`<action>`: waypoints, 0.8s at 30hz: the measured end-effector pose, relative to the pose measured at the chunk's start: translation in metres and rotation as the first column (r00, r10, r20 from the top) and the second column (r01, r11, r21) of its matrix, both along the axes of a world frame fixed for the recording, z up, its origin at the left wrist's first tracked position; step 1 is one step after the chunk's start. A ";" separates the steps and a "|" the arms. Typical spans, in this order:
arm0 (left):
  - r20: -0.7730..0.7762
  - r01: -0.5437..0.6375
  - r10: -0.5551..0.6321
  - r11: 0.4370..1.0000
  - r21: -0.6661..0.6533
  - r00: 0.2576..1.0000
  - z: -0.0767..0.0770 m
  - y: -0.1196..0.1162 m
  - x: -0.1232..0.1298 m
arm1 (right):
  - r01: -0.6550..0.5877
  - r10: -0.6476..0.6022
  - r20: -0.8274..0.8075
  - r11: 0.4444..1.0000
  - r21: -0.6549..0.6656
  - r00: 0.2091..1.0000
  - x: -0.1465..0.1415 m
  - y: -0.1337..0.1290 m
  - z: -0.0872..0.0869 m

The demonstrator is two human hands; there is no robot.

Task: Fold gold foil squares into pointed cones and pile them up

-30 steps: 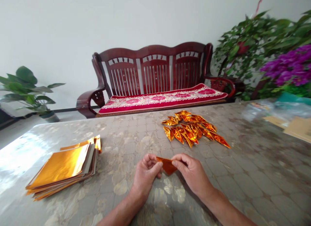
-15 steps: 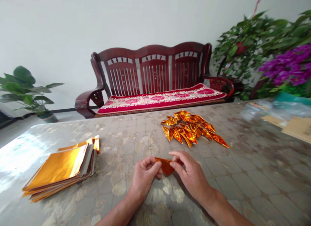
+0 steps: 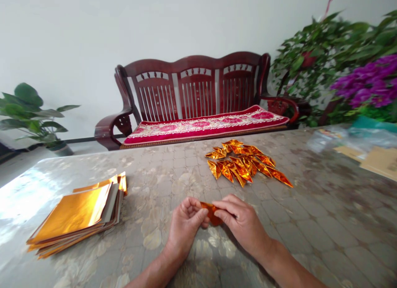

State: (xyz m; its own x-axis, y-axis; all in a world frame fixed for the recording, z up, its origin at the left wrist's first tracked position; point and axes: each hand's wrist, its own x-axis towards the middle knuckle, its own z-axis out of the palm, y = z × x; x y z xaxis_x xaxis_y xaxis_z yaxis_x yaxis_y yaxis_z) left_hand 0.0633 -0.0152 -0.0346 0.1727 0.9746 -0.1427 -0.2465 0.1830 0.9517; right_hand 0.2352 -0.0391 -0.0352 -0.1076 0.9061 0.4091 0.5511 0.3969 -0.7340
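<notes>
Head view. A small folded piece of orange foil (image 3: 212,217) is held between the two hands, low over the worktop (image 3: 161,170); whether it touches the surface cannot be told. Its left end is pinched by the grip of the left hand (image 3: 186,222), thumb against fingers; its right end is pinched by that of the right hand (image 3: 243,222). A tear or a crooked crease could be caused by uneven pulling between the two grips, and a slip by a loosened thumb. The worktop is patterned with tiles and flowers; glare is seen at its left edge. A stack of foil sheets (image 3: 72,211) is placed at left, a cluster of folded foil shapes (image 3: 245,166) beyond the hands. A dark red wooden sofa (image 3: 198,67), flanked by plants (image 3: 313,58), is set before a pale wall (image 3: 77,36).
</notes>
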 end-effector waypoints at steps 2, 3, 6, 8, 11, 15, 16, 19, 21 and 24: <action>0.000 0.013 -0.013 1.000 0.005 1.000 -0.001 0.000 0.000 | -0.008 0.007 -0.017 0.999 -0.039 1.000 0.000 0.000 0.002; 0.004 0.021 -0.021 1.000 0.006 1.000 -0.002 0.000 -0.001 | -0.009 0.008 -0.024 0.998 -0.058 1.000 0.000 0.000 0.003; 0.036 0.041 -0.042 0.999 0.011 0.998 -0.002 -0.001 -0.001 | -0.006 0.001 -0.045 0.995 -0.098 0.999 0.000 0.000 0.004; 0.042 0.057 -0.058 0.998 0.025 0.997 0.000 -0.001 -0.002 | -0.007 -0.001 -0.064 0.993 -0.118 0.998 0.000 0.001 0.004; -0.009 0.128 -0.128 0.991 0.031 0.992 0.003 -0.001 -0.003 | -0.007 -0.007 -0.095 0.990 -0.144 0.995 -0.001 0.001 0.004; -0.108 0.183 -0.180 0.983 0.018 0.978 0.006 0.001 -0.005 | -0.016 -0.003 -0.116 0.987 -0.163 0.993 -0.003 0.001 0.008; -0.121 0.163 -0.160 0.986 0.018 0.980 0.006 0.001 -0.005 | -0.015 -0.005 -0.118 0.985 -0.170 0.993 -0.003 0.001 0.009; -0.135 0.082 -0.078 0.996 0.031 0.988 0.005 0.002 -0.005 | 0.020 -0.041 -0.107 0.981 -0.194 0.993 -0.004 0.000 0.011; -0.133 0.046 -0.040 0.998 0.042 0.990 0.005 0.002 -0.005 | 0.063 -0.085 -0.097 0.976 -0.208 0.992 -0.003 0.000 0.009; -0.125 0.033 -0.028 0.999 0.040 0.992 0.005 0.003 -0.004 | 0.099 -0.132 -0.111 0.960 -0.260 0.985 -0.002 0.001 0.004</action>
